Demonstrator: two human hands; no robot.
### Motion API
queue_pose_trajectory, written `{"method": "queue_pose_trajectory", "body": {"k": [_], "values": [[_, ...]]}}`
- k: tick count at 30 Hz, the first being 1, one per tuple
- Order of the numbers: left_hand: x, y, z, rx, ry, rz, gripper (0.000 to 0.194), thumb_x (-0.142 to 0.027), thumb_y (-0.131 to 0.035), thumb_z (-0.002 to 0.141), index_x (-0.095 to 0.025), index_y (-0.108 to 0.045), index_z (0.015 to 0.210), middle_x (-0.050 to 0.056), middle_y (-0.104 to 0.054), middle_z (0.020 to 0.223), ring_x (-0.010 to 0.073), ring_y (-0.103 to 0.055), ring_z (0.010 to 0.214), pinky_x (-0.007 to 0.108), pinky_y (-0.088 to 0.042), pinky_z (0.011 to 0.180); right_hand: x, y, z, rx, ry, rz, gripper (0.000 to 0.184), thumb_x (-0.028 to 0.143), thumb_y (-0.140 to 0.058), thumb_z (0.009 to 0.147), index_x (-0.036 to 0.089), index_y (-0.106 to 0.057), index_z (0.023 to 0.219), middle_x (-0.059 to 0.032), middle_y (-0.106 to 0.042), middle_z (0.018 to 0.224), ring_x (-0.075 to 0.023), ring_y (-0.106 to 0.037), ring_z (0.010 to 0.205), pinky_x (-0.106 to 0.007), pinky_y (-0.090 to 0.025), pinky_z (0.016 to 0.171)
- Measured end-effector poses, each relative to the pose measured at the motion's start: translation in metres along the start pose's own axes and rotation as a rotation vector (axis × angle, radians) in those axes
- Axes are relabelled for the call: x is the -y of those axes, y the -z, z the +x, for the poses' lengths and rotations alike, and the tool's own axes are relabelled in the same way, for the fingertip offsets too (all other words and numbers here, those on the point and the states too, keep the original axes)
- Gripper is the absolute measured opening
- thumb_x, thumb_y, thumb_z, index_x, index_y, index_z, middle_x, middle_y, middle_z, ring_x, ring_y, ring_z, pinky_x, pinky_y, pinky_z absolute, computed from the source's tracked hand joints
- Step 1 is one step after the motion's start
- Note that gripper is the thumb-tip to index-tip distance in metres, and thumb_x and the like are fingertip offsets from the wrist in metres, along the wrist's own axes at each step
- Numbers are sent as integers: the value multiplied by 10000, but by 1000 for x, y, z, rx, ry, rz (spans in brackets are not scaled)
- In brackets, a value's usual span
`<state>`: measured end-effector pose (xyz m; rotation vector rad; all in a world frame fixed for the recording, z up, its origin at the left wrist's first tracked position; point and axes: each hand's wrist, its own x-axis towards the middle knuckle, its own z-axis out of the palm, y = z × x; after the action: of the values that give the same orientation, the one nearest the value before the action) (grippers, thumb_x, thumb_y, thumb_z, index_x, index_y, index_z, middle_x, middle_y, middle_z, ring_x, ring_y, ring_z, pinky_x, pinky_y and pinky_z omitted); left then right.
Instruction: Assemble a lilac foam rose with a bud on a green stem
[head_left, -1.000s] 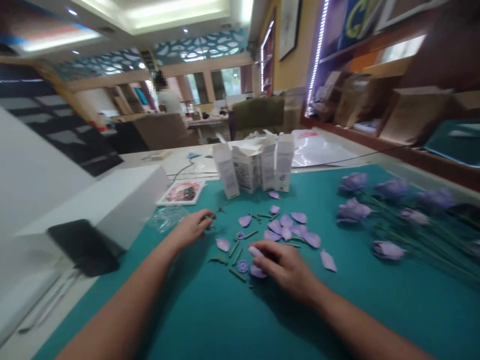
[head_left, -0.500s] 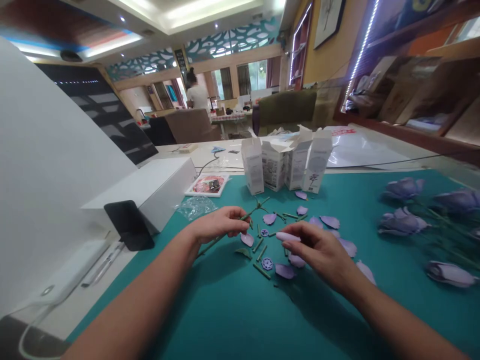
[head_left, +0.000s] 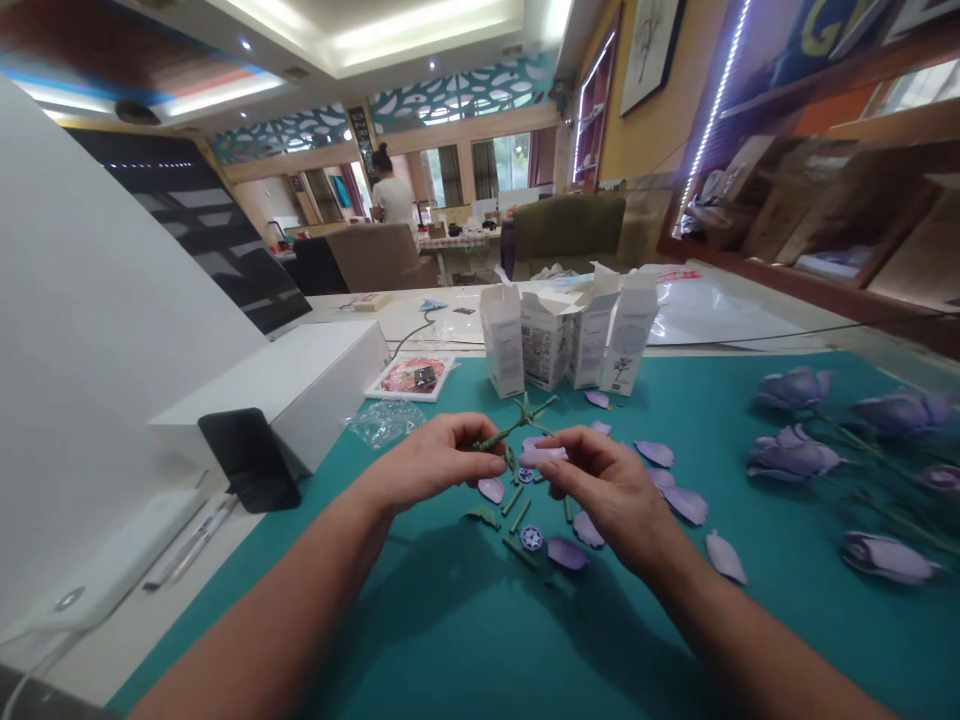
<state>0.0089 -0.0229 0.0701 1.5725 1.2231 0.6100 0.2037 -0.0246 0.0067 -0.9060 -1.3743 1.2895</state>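
Note:
My left hand grips a green plastic flower stem with a branched tip. My right hand pinches a lilac foam petal between thumb and fingers, right beside the stem tip. Both hands sit above a teal mat. Under and around them lie loose lilac petals, short green stem pieces and a purple star-cut disc. Finished purple artificial roses on long stems lie to the right.
Several white cardboard boxes stand open at the mat's far edge. To the left are a crumpled clear plastic bag, a picture card, a white box and a black phone. A person stands far behind.
My hands have moved closer together, bringing the petal in my right hand up to the stem tip. The stem now points more toward the boxes. The view has shifted little since the last frame.

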Motion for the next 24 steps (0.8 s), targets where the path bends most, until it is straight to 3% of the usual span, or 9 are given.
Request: {"method": "queue_pose_trajectory", "body": {"k": [10, 17, 24], "values": [[0, -8, 0, -25, -32, 146, 166, -318, -681, 714, -169, -629, 767, -26, -605, 721, 115, -497, 652, 248, -376, 591, -2, 2, -2, -2, -16, 19, 344, 480, -773, 663, 180, -686, 807, -14, -663, 682, -116, -544, 565, -261, -468, 526], [2, -16, -5, -72, -31, 145, 181, -335, -648, 735, -164, -637, 794, -22, -574, 674, 122, -488, 618, 249, -368, 560, 1, 2, -6, -30, -81, -8, 369, 494, -783, 611, 180, -680, 775, 6, -624, 562, -141, -580, 551, -270, -474, 530], [7, -19, -4, -92, -64, 182, 147, -317, -619, 752, -173, -593, 743, -29, -556, 668, 116, -467, 610, 242, -354, 555, -6, -1, -8, -36, -65, 28, 328, 469, -777, 647, 183, -676, 772, 11, -637, 581, -135, -595, 564, -268, -487, 554]]}}
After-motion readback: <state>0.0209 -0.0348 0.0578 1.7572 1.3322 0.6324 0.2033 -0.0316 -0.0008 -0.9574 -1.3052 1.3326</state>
